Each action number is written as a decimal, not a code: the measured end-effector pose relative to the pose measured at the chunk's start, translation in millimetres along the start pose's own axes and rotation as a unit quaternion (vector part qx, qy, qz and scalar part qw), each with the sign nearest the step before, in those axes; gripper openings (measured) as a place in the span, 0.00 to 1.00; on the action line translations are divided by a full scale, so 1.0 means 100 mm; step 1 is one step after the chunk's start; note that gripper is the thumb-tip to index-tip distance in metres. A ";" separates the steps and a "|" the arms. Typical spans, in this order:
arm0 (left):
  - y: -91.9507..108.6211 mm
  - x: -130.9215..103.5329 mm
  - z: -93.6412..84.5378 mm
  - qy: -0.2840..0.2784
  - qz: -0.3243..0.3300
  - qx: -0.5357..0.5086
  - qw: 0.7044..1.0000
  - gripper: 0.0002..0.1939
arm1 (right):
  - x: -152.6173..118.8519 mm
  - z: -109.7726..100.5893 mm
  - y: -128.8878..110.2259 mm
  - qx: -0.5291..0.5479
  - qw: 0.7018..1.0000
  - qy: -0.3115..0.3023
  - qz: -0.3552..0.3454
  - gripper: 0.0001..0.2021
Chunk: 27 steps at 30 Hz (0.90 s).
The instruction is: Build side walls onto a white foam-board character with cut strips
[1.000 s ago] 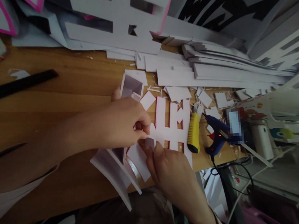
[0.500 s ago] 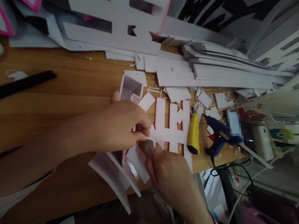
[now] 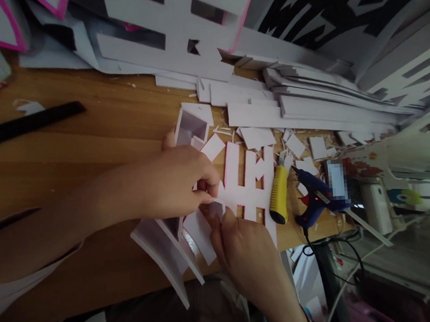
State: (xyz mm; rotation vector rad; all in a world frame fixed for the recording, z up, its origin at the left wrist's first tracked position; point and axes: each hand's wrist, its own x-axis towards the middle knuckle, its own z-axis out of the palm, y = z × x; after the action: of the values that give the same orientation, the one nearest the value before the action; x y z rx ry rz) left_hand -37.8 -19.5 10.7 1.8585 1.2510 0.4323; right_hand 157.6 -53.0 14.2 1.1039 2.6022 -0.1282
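Observation:
My left hand [image 3: 189,180] reaches over a white foam-board structure whose box-like end [image 3: 193,122] rises beyond the knuckles. Its thumb and forefinger are pinched on one end of a small white foam-board piece [image 3: 217,209]. From the near side my right hand [image 3: 248,244], fingers closed, grips the piece's other end. Upright white walls [image 3: 158,248] stick out toward me below the left wrist. Under the fingertips lies a flat white cut-out character with pink edges [image 3: 235,191]. Part of the small piece is hidden by the fingers.
Right of the cut-out lie a yellow utility knife [image 3: 278,196] and a blue glue gun [image 3: 315,193] with a lit red light and a cord. White strips [image 3: 256,113] and scraps [image 3: 257,136] line the back. A black bar [image 3: 31,123] rests at left on the wooden table [image 3: 98,120].
The whole view has shifted slightly, so things sit a little further right and lower. Both hands keep their hold on the small piece, which is tilted a little differently.

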 end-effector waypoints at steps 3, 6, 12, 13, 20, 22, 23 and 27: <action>0.01 0.00 0.00 0.004 0.007 0.006 1.000 0.08 | 0.00 0.00 0.00 -0.001 1.000 -0.001 0.000 0.06; 0.02 -0.01 0.00 0.007 0.000 0.006 1.000 0.08 | 0.00 -0.01 0.00 0.003 1.000 -0.003 0.002 0.05; 0.01 0.00 0.02 0.013 -0.006 0.008 1.000 0.07 | 0.01 -0.02 0.00 -0.006 0.999 -0.037 0.006 0.05; 0.00 0.00 0.02 0.014 -0.003 0.009 1.000 0.07 | 0.01 -0.02 0.00 -0.008 0.999 -0.041 0.006 0.05; -0.05 -0.01 0.03 0.018 0.007 0.005 1.000 0.07 | 0.00 0.00 -0.01 -0.006 0.999 -0.038 0.014 0.06; -0.04 -0.01 0.03 0.020 0.005 0.005 1.000 0.06 | 0.00 0.00 -0.01 -0.008 0.999 -0.035 0.019 0.07; -0.04 -0.01 0.03 0.020 0.002 0.006 1.000 0.06 | 0.00 0.00 -0.01 -0.010 0.999 -0.035 0.018 0.07; -0.01 0.00 0.02 0.015 0.000 0.012 1.000 0.07 | 0.02 -0.02 -0.01 -0.015 0.999 -0.045 0.014 0.07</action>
State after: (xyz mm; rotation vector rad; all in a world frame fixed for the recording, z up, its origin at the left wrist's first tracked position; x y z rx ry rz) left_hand -37.3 -20.7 8.3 1.8783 1.2806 0.4486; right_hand 155.1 -52.1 15.3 1.0973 2.5011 -0.1289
